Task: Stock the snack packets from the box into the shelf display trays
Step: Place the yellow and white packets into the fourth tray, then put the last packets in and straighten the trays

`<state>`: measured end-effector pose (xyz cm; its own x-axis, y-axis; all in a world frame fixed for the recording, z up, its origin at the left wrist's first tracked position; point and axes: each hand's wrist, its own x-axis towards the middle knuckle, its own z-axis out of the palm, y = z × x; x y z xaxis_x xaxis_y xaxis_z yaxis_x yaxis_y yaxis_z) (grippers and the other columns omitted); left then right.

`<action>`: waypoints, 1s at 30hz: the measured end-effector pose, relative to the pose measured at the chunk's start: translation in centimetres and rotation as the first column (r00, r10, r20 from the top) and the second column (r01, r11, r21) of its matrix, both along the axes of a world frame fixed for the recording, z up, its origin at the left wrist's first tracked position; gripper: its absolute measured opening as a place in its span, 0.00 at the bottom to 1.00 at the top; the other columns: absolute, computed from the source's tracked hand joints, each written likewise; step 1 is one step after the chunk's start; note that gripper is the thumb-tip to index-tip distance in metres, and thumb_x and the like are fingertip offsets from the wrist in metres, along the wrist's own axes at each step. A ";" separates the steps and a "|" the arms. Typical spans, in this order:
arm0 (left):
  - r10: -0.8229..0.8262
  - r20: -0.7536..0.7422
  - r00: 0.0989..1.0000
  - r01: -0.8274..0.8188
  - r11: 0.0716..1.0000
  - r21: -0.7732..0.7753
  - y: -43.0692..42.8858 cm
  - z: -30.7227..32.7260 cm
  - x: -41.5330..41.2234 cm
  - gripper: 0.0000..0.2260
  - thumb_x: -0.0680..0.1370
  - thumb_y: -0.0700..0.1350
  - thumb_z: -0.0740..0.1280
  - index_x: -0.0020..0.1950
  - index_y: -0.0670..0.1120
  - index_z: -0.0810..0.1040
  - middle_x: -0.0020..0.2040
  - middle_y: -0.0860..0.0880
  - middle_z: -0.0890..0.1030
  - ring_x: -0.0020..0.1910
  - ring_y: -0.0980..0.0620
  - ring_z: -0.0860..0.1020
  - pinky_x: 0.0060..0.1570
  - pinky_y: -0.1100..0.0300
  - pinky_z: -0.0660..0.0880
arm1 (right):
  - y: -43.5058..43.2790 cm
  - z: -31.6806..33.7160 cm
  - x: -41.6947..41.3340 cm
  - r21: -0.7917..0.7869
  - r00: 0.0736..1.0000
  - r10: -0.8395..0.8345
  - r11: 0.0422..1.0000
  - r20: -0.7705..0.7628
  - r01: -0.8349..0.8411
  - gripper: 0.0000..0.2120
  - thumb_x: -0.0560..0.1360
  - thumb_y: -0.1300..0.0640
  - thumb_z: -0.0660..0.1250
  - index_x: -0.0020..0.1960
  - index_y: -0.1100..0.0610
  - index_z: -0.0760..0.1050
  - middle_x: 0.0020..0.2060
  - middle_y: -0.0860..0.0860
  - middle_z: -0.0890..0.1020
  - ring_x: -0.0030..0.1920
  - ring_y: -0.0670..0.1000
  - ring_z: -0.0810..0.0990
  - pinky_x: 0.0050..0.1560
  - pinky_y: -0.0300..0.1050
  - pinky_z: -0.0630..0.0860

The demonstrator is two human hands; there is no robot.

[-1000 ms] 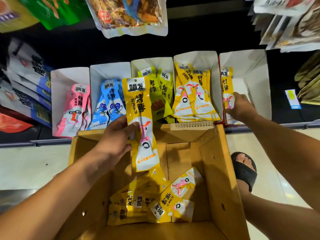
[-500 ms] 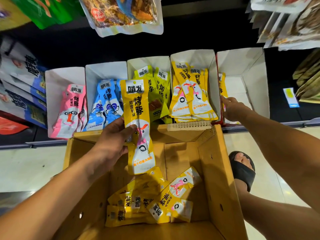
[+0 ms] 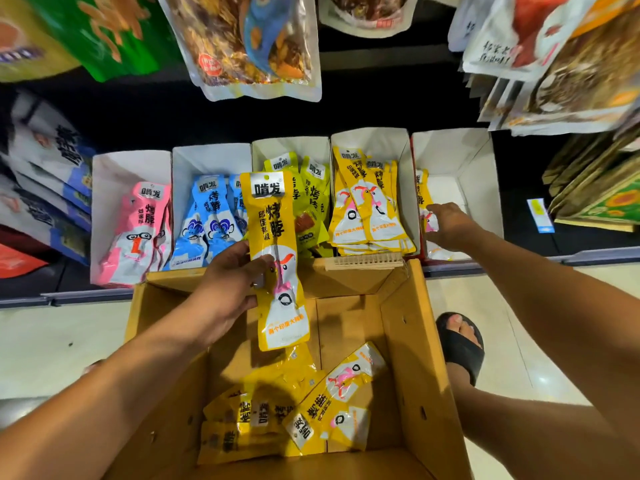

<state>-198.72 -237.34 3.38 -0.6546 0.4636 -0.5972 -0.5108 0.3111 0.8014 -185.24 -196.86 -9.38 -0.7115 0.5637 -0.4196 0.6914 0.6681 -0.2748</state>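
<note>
Standing over the cardboard box [image 3: 426, 358], the person looks to be about midway through the job. Five white trays sit in a row on the shelf at twelve o'clock from the box: one of pink packets [image 3: 138, 230], one of blue [image 3: 207, 220], one of green [image 3: 311, 188], one packed full of yellow [image 3: 367, 209], and the end tray [image 3: 460, 161] at one o'clock, which holds only what looks like two yellow packets [image 3: 423, 195] against its nine o'clock wall. The left grip [image 3: 225, 289] is closed round one tall yellow packet [image 3: 277, 258], thumb across its front, holding it upright above the box's far edge. The right grip [image 3: 446, 225] reaches into the end tray and touches the packets there; whether it pinches one or just presses them flat, I cannot tell. Down at the six o'clock end of the box lies a loose heap of yellow packets [image 3: 294, 410], about six as far as I can count, some overlapping. So the held one and that heap are left to go in, and the end tray has plenty of room for them.
</note>
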 end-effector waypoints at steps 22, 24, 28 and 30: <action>-0.004 0.098 0.995 -0.016 0.979 0.203 1.0 3.9 2.2 0.24 0.76 0.38 0.73 0.71 0.44 0.70 0.65 0.39 0.80 0.61 0.37 0.81 0.44 0.36 0.83 | -26.4 20.4 2.1 0.071 0.916 0.273 0.962 -0.296 -0.263 0.40 0.69 0.28 0.67 0.77 0.40 0.59 0.75 0.43 0.62 0.71 0.49 0.71 0.64 0.53 0.75; 0.002 0.118 0.993 -0.030 0.971 0.238 1.1 3.8 2.2 0.28 0.72 0.40 0.76 0.70 0.44 0.71 0.66 0.38 0.79 0.63 0.34 0.79 0.44 0.31 0.81 | -27.8 20.0 1.8 0.154 0.916 0.261 0.962 -0.303 -0.223 0.40 0.68 0.26 0.65 0.76 0.38 0.60 0.72 0.43 0.69 0.69 0.50 0.73 0.60 0.53 0.76; 0.000 0.117 0.993 -0.032 0.962 0.270 1.3 4.2 2.4 0.27 0.75 0.41 0.76 0.71 0.43 0.70 0.66 0.38 0.78 0.64 0.36 0.79 0.45 0.36 0.82 | -28.2 19.7 1.6 0.189 0.917 0.217 0.969 -0.336 -0.161 0.38 0.67 0.25 0.63 0.73 0.38 0.62 0.64 0.43 0.79 0.63 0.52 0.79 0.52 0.52 0.79; -0.015 0.072 0.997 -0.005 0.962 0.272 1.2 4.8 2.6 0.21 0.80 0.40 0.72 0.70 0.42 0.70 0.64 0.39 0.80 0.60 0.39 0.82 0.43 0.43 0.84 | -27.9 19.7 1.6 0.112 0.904 0.196 0.980 -0.379 -0.165 0.38 0.67 0.27 0.65 0.73 0.37 0.62 0.65 0.42 0.79 0.62 0.51 0.79 0.52 0.52 0.80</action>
